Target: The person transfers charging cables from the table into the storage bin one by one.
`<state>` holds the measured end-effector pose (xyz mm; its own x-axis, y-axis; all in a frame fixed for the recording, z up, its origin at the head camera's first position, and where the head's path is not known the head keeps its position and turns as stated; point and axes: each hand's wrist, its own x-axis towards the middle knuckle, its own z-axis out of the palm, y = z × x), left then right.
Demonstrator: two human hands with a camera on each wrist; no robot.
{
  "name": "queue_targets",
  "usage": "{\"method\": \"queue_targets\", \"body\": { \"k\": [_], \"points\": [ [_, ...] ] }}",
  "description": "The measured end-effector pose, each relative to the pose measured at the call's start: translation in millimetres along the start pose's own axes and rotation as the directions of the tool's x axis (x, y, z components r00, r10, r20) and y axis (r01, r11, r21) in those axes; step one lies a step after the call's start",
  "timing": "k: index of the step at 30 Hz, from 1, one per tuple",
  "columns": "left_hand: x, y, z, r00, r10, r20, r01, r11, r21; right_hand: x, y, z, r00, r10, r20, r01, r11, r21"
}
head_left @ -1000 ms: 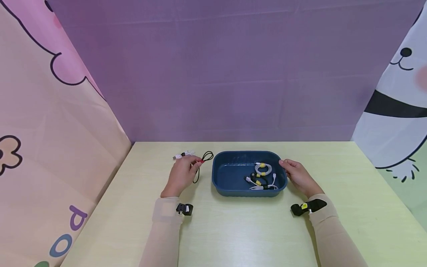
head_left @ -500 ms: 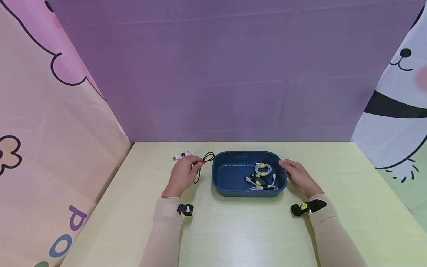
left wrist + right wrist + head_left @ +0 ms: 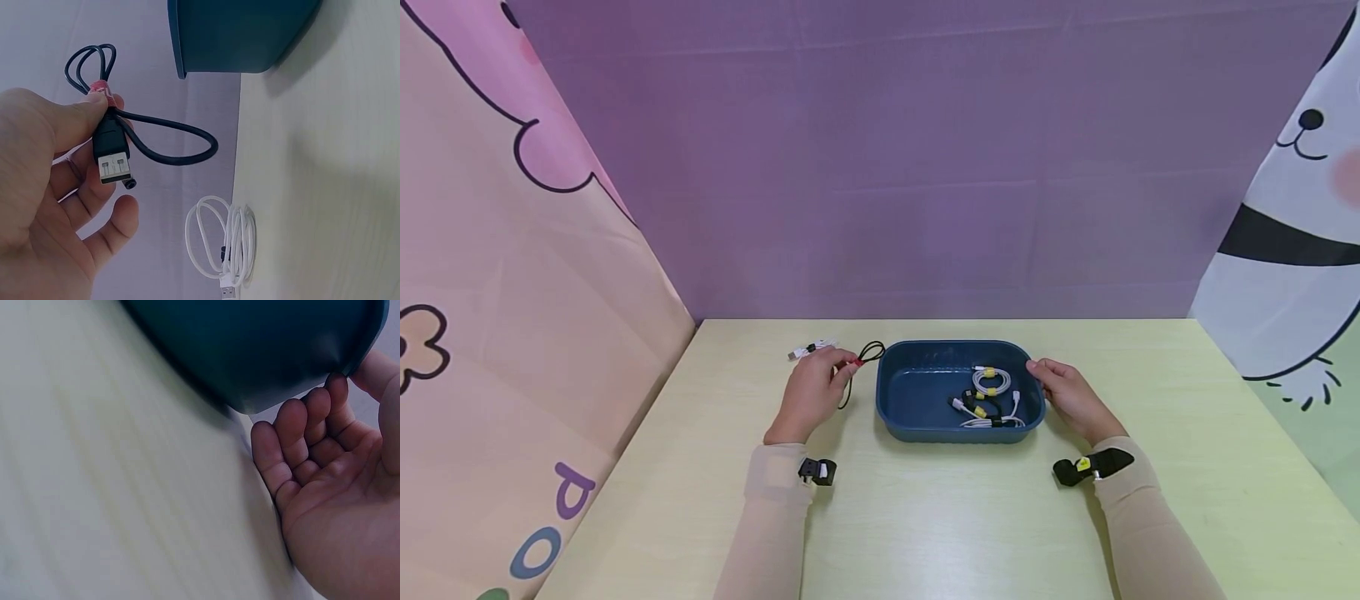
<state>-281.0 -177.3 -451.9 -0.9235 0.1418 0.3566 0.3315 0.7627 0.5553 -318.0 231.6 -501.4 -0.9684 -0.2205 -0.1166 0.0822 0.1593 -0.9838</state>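
Note:
My left hand pinches a black USB cable at the red tie round its middle. Its loops stick out toward the left end of a dark blue bin, and the USB plug points back toward the palm side. At the bin's right end, my right hand grips the rim between thumb and index finger; the other fingers curl below it in the right wrist view. Inside the bin, on the right side, lie a coiled white cable with yellow ties and other black and white cables.
A bundled white cable with a black tie lies on the pale table, just behind my left hand. A purple cloth hangs along the table's back edge, with printed cloths at both sides.
My left hand has shifted slightly to the right with the black USB cable, bringing its loops up to the bin's left rim. The right hand and the bin stay in place.

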Motion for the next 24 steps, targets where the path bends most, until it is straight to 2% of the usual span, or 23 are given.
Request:
{"method": "queue_targets", "body": {
  "k": [18, 24],
  "points": [
    [1.8, 6.9, 1.6, 0.997, 0.065, -0.029, -0.065, 0.998, 0.004, -1.1, -1.5, 0.0, 1.000, 0.009, -0.012, -0.010, 1.000, -0.025],
    [1.0, 9.7, 1.1, 0.997, 0.067, -0.025, -0.067, 0.998, 0.004, -1.0, -1.5, 0.4, 1.000, 0.008, -0.012, -0.009, 1.000, -0.017]
  ]
}}
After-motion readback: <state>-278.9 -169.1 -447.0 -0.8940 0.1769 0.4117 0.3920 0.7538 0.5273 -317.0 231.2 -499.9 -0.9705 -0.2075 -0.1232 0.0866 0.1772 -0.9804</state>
